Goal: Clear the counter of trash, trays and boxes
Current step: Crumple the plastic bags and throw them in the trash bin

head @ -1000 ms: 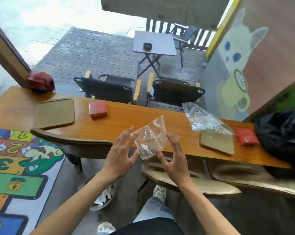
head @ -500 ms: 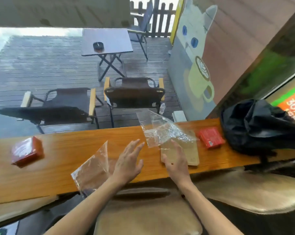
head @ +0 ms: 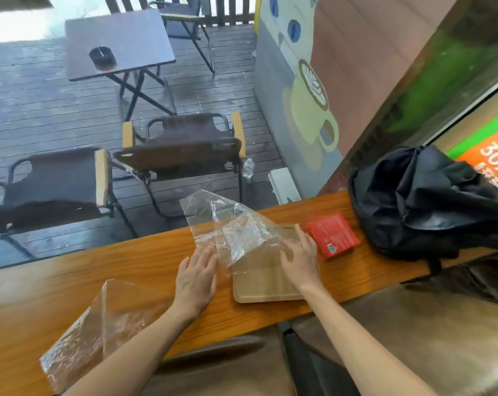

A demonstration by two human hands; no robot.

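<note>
A crumpled clear plastic bag (head: 230, 224) lies on the wooden counter (head: 127, 267), partly over a flat brown tray (head: 265, 281). My left hand (head: 196, 278) rests spread on the counter at the bag's left edge, fingertips touching the plastic. My right hand (head: 299, 258) lies spread on the tray, fingers against the bag's right side. Neither hand grips anything. A second clear plastic bag (head: 99, 330) lies at the counter's near edge, beside my left forearm. A small red box (head: 333, 234) sits right of the tray.
A black backpack (head: 430, 204) fills the counter's right end. Padded stool seats (head: 413, 338) stand below the near edge. Beyond the counter are two folding chairs (head: 182, 150), a folding table (head: 116, 41) with an ashtray, and a wall with a cat painting.
The small plastic bag that was between my hands now lies on the counter at the left. The view has swung right, and both hands have reached to the second bag on the tray.
</note>
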